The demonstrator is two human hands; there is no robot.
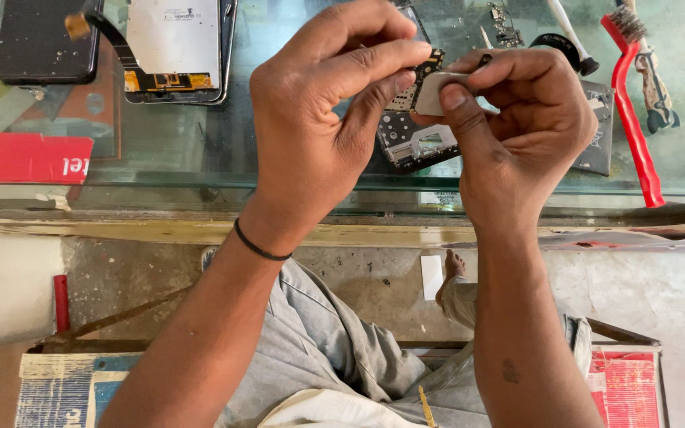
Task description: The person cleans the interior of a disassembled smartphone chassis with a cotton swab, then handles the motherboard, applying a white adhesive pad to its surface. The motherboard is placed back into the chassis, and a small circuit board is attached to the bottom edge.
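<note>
A small pale grey, flat piece with rounded corners (pixel 431 93) sat pinched between both hands above the glass counter (pixel 279 150). The right hand (pixel 517 135) gripped it with thumb and forefinger closed; the left hand (pixel 319 119) curled its fingertips onto its edge. Beneath lay an opened phone frame (pixel 418 143); a red brush (pixel 632 111) lay rightward.

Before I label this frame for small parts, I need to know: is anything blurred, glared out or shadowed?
Head view: even daylight, no hard shadows; the left hand and right hand are sharp, pinching a small grey piece; the glass counter shows mild reflections, so things under it look hazy; the red brush is clear; the white panel is bright, slightly washed out.
</note>
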